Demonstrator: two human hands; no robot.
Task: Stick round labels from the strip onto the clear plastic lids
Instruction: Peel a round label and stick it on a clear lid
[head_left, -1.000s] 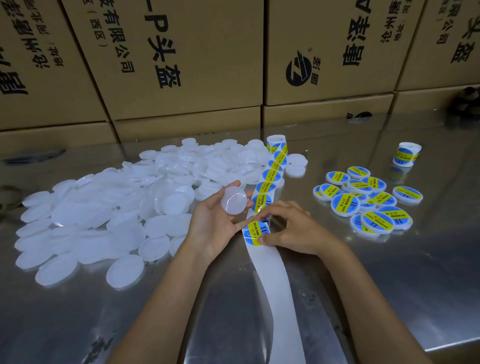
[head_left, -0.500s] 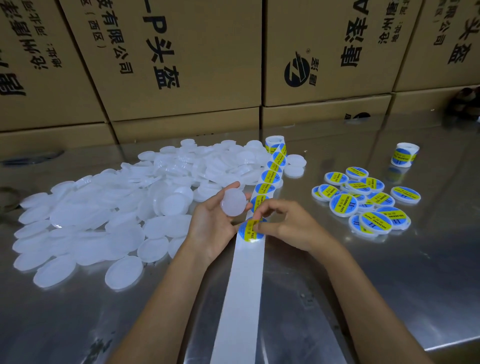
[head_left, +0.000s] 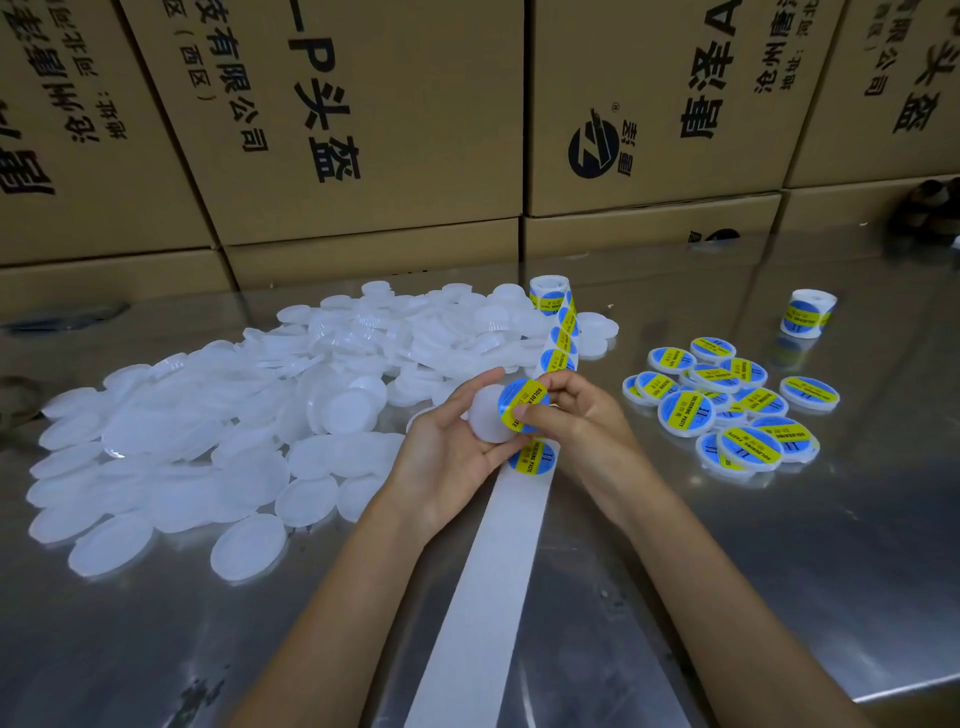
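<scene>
My left hand (head_left: 447, 447) holds a clear plastic lid (head_left: 485, 418) above the table, thumb over its top edge. My right hand (head_left: 576, 421) pinches a round blue and yellow label (head_left: 522, 405) and holds it against the right side of that lid. Under the hands the label strip (head_left: 558, 343) runs from its roll (head_left: 549, 293) toward me, with one label (head_left: 535, 457) still on it just below the lid and bare white backing (head_left: 483, 582) nearer me. A big pile of unlabelled lids (head_left: 234, 415) lies to the left.
A cluster of labelled lids (head_left: 727, 410) sits on the right of the shiny metal table (head_left: 779, 571). A second label roll (head_left: 808, 313) stands at the back right. Cardboard boxes (head_left: 363, 130) wall off the far edge.
My right hand has peeled a label off the strip and lifted it up to the lid in my left hand. The bare backing has swung back toward the left.
</scene>
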